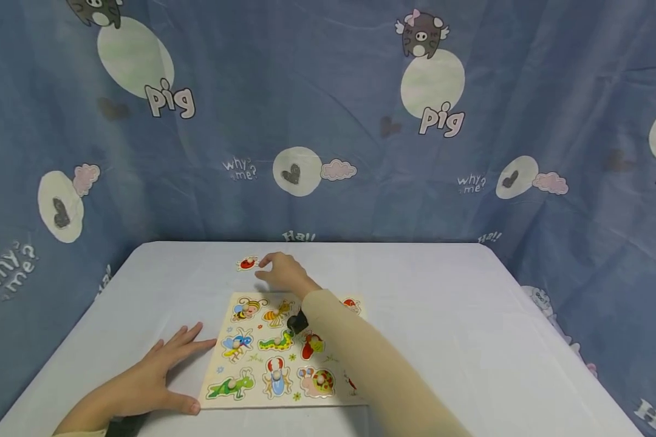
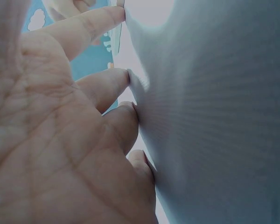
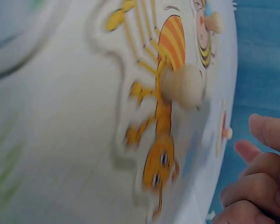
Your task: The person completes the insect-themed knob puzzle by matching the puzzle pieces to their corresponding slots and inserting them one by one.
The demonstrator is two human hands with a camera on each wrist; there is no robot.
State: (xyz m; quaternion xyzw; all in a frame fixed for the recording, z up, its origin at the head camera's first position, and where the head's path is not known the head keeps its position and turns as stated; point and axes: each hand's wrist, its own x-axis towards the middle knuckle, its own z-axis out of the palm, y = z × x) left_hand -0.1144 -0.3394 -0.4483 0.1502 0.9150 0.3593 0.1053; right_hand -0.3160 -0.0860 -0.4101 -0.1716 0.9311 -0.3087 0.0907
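Note:
My right hand (image 1: 285, 273) reaches past the far edge of a wooden knob puzzle board (image 1: 284, 403). Its thumb and index finger are parted and point at a red insect puzzle piece (image 1: 247, 263) lying on the table. In the right wrist view a gap shows between those fingers (image 3: 270, 133) and the piece's small knob (image 3: 227, 133), and the other fingers are curled in. My left hand (image 1: 153, 379) is spread on the table beside the board's left edge, thumb at the near corner and index fingertip near the left side.
Insect pieces with knobs sit in the board, among them a yellow ant (image 3: 164, 116), a bee (image 1: 247, 308), a green grasshopper (image 1: 231, 386) and a snail (image 1: 317, 382). My right sleeve (image 1: 382, 358) covers the board's right part. A blue printed curtain (image 1: 350, 212) hangs behind the white table (image 1: 470, 315).

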